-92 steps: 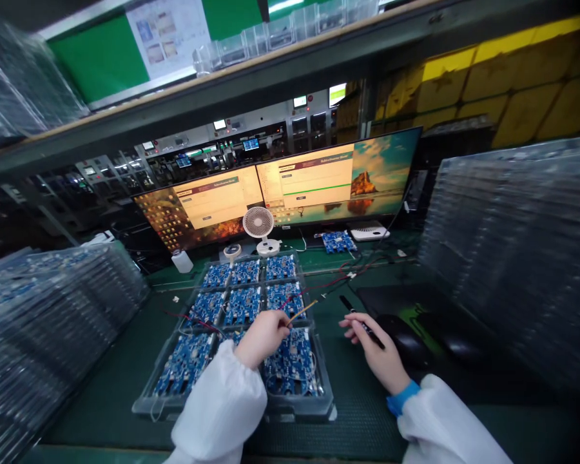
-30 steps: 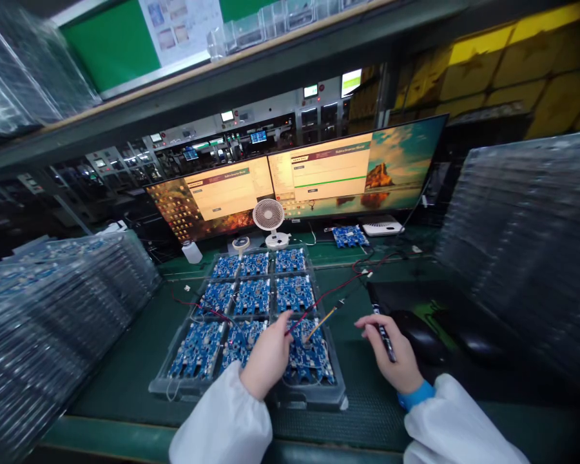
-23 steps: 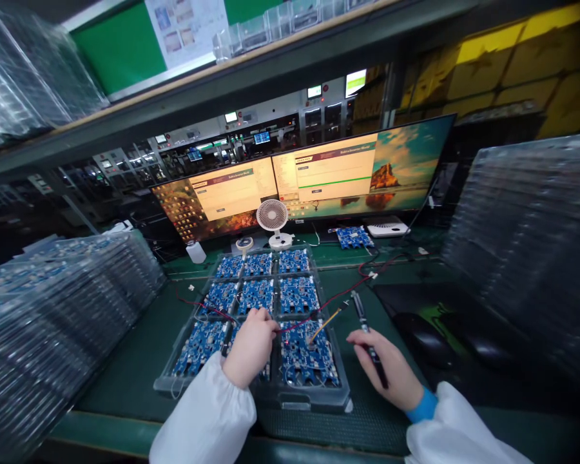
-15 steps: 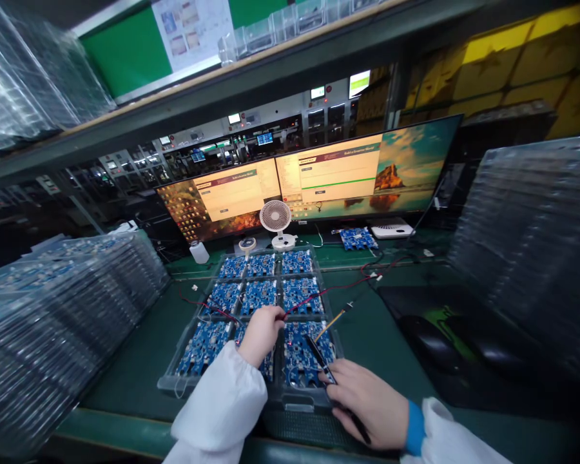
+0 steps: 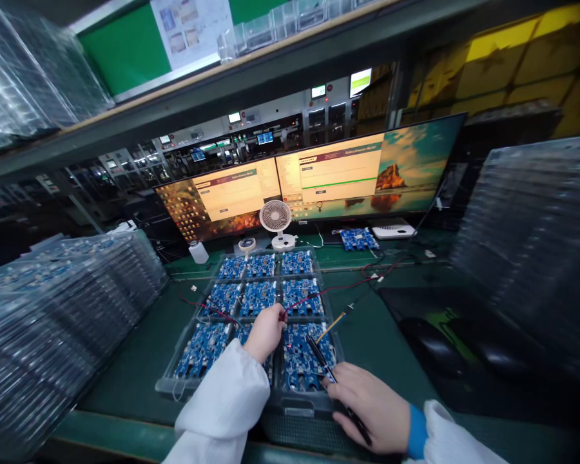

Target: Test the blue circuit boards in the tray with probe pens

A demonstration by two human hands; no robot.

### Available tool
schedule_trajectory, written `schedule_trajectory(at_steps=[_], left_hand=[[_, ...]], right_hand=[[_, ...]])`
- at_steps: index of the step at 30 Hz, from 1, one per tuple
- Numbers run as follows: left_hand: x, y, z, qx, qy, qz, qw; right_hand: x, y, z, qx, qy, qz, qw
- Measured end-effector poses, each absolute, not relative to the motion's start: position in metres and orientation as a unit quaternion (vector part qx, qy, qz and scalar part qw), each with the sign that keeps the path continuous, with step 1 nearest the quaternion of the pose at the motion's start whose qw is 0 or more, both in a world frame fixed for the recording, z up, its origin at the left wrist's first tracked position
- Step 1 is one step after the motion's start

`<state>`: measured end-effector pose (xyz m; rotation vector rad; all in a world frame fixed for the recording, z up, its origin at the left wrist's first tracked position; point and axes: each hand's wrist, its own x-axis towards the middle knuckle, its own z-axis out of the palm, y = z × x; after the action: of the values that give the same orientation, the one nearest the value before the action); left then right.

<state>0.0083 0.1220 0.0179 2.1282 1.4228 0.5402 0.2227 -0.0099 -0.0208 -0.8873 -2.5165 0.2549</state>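
Note:
A grey tray [image 5: 297, 407] on the green mat holds several blue circuit boards [image 5: 258, 297] in a grid. My left hand [image 5: 265, 332] is closed on a red wired probe [image 5: 314, 295] above the middle of the tray's near row. My right hand [image 5: 370, 406] grips a black pen-like tool [image 5: 325, 361], its tip resting on the near right board [image 5: 303, 361]. A thin yellow-shafted probe [image 5: 330, 327] lies slanted at that board's right edge. Both arms wear white sleeves; a blue cuff shows at the right wrist.
Two lit monitors [image 5: 319, 180] stand behind a small white desk fan [image 5: 276, 222]. Tall stacks of clear trays [image 5: 53, 322] rise at the left and at the right [image 5: 531, 238]. A black mouse [image 5: 432, 348] sits on a dark pad. One loose blue board [image 5: 359, 239] lies beneath the monitors.
My right hand has swung left from beside the mouse onto the near right board with the black tool. My left hand has stayed over the near row holding the red probe.

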Motion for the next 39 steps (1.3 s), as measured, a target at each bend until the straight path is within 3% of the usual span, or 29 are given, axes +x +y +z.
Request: schedule_trajectory(at_steps=[21,39], left_hand=[[0.0065,0.1207,0.0167,0.785,0.527,0.212,0.249],[0.0115,0.1175,0.0131,0.811,0.567,0.093,0.107]], right_hand=[[0.2225,-0.0086,-0.0202,-0.318,-0.914,0.110,0.225],[0.2204,-0.0074,-0.0243,-0.325,-0.908,0.105,0.242]])
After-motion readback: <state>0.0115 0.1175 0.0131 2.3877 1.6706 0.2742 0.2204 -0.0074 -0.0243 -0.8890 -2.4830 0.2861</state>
